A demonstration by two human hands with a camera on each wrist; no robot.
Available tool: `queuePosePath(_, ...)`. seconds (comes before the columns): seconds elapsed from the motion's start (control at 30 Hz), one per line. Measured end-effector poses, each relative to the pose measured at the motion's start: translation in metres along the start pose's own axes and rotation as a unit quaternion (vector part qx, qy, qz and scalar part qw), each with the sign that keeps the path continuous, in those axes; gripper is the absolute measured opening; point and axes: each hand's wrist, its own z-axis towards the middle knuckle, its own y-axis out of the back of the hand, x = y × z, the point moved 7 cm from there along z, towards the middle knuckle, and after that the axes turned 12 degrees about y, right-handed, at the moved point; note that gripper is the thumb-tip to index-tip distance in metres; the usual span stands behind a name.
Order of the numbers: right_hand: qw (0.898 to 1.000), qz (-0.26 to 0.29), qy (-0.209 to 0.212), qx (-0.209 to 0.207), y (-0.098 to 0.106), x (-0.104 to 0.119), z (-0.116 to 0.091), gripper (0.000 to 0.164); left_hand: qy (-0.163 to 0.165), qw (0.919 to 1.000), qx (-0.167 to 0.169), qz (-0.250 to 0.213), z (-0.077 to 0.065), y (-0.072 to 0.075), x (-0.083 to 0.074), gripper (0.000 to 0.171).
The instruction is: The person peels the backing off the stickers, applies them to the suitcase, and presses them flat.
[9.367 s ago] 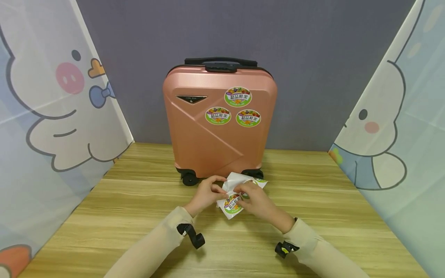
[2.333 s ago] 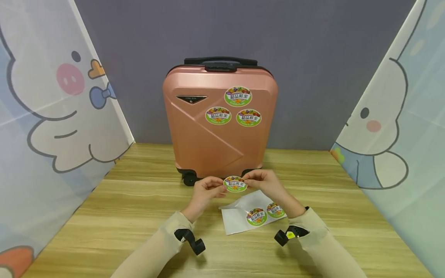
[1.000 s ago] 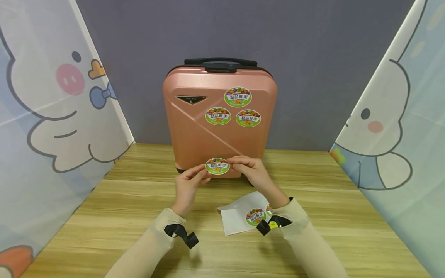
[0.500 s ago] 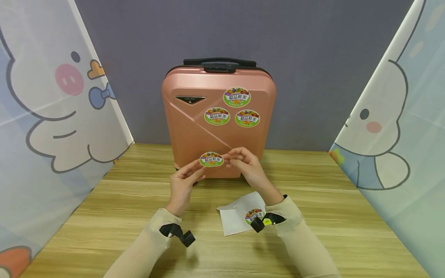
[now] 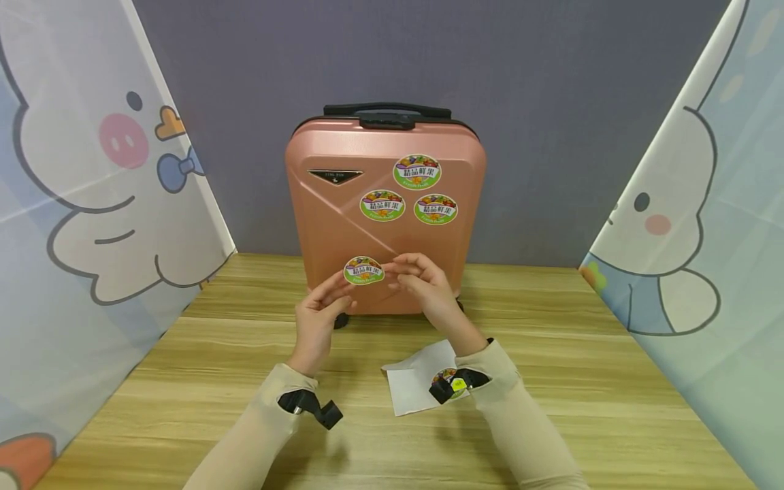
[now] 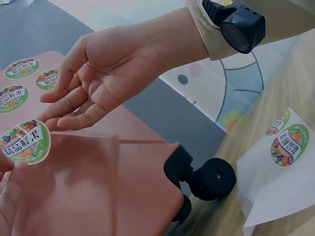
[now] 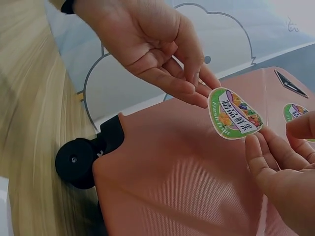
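An oval fruit-label sticker point(image 5: 364, 271) is held in front of the lower face of a pink suitcase point(image 5: 331, 238). Extended fingers of my left hand point(image 5: 315, 327) support its left edge, with the thumb apart below. Extended fingers of my right hand point(image 5: 431, 292) meet the opposite edge, the thumb standing away from it. The right wrist view shows the printed face of the sticker point(image 7: 235, 114) spanning both hands' fingertips. Higher up on the suitcase are three matching stickers, one at the top point(image 5: 417, 172) and two below it.
White sticker backing sheet point(image 5: 407, 391) lies on the wooden table point(image 5: 184, 395), partly under my right wrist; two labels show on it in the left wrist view. Black wheels point(image 6: 212, 179) are under the suitcase. A grey panel point(image 5: 551, 136) stands behind, between cartoon-print side panels.
The sticker was peeled off the sheet, then raised from near the table, leftward and up before the suitcase. Earlier both hands pinched it; the thumbs have since come away.
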Motion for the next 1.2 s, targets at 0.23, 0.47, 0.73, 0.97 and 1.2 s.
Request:
queuePosePath(0.23,0.999,0.043,0.003,-0.005,-0.004,0.0,0.005,0.025,-0.006,1.0,-0.006,0.0,0.003,0.0,-0.006,0.046)
queuePosePath(0.47,0.998,0.059,0.018,-0.003,-0.007,-0.003,0.013,0.031,-0.034,0.9993,0.0,-0.018,0.007,-0.002,-0.014,0.049)
queuePosePath(0.73,0.998,0.065,0.026,-0.006,-0.015,-0.003,0.018,0.048,-0.05,0.9978,0.008,-0.042,0.01,0.002,-0.016,0.052)
queuePosePath(0.97,0.994,0.092,0.05,-0.013,-0.018,-0.005,0.022,0.043,-0.058,0.9962,0.011,-0.064,0.012,0.002,-0.018,0.057)
queuePosePath(1.2,0.993,0.099,0.06,-0.021,-0.02,-0.003,0.025,0.043,-0.048,0.9957,0.005,-0.079,0.014,0.0,-0.022,0.063)
